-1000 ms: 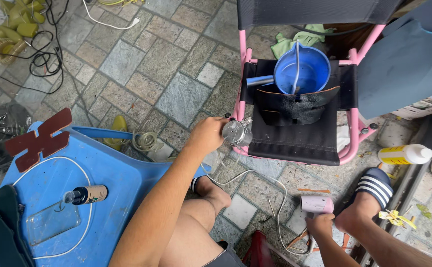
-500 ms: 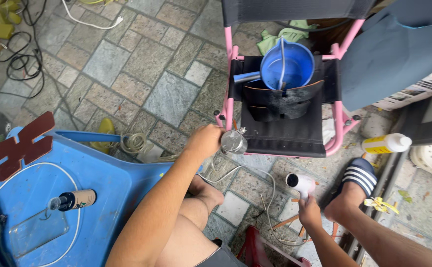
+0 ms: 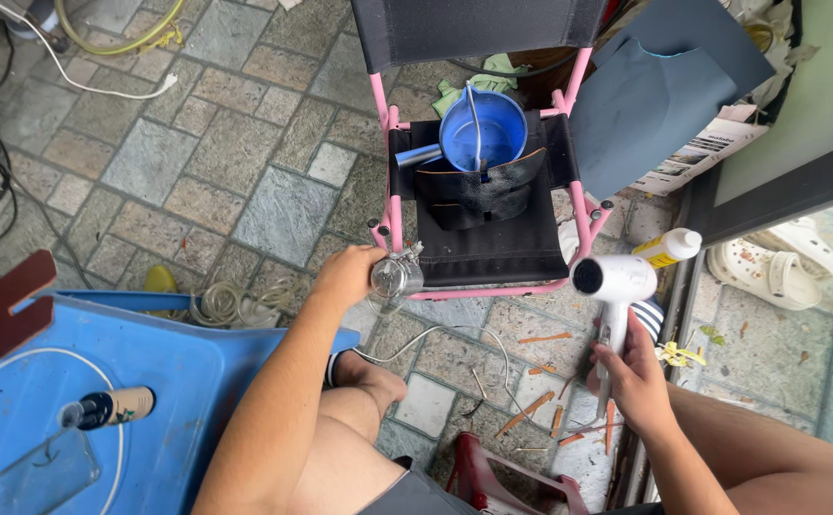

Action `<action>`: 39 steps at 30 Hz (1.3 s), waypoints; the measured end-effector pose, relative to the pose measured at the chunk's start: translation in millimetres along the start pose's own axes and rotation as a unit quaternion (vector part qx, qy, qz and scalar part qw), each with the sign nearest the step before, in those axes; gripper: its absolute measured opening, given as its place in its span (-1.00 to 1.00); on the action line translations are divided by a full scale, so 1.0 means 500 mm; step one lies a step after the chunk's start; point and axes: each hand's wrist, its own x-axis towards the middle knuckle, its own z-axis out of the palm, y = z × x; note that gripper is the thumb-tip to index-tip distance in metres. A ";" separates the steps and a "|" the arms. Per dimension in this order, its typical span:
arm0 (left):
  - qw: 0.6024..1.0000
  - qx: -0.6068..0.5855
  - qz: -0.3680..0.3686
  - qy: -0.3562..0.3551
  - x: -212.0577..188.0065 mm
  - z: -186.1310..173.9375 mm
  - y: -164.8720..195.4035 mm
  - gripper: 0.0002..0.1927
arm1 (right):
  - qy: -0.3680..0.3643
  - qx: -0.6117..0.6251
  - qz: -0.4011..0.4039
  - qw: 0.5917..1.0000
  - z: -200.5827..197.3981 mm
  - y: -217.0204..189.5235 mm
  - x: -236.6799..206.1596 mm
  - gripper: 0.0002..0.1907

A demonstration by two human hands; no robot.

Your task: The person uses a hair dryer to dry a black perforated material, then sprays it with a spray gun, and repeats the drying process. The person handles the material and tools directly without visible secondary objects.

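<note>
The right hand [image 3: 637,377] grips the handle of a white hair dryer [image 3: 614,286], nozzle pointing up and away. Further out on the left, the left hand [image 3: 348,275] is closed around a small round metal part [image 3: 394,277], just in front of the pink folding chair [image 3: 493,253]. 1 blue bucket [image 3: 481,133] sits on its black seat.

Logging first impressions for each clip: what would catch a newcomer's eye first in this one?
Probably the white hair dryer raised in the right hand, its nozzle pointing up toward the camera. Next, the left hand gripping a small shiny metal and glass part just in front of the pink folding chair, whose black seat carries a blue bucket. A big blue plastic table fills the lower left.
</note>
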 end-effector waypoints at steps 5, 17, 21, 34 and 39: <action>0.995 0.016 -0.076 -0.065 0.003 -0.016 -0.003 -0.69 | -0.027 0.025 -0.024 0.999 0.029 -0.056 0.015 -0.33; 0.987 0.012 -0.162 -0.016 0.007 -0.135 0.046 -0.50 | 0.082 -0.033 -0.172 0.981 0.112 -0.065 0.124 -0.60; 0.985 0.056 -0.161 0.000 -0.063 -0.220 0.150 -0.61 | 0.089 0.047 -0.130 0.986 0.159 -0.094 0.162 -0.64; 0.944 -0.100 -0.068 -0.305 -0.198 -0.054 0.294 -0.67 | 0.120 -0.012 -0.199 0.973 0.289 -0.125 0.208 -0.69; 0.950 -0.053 -0.092 -0.294 -0.198 -0.041 0.274 -0.66 | 0.114 -0.006 -0.219 0.969 0.302 -0.098 0.223 -0.70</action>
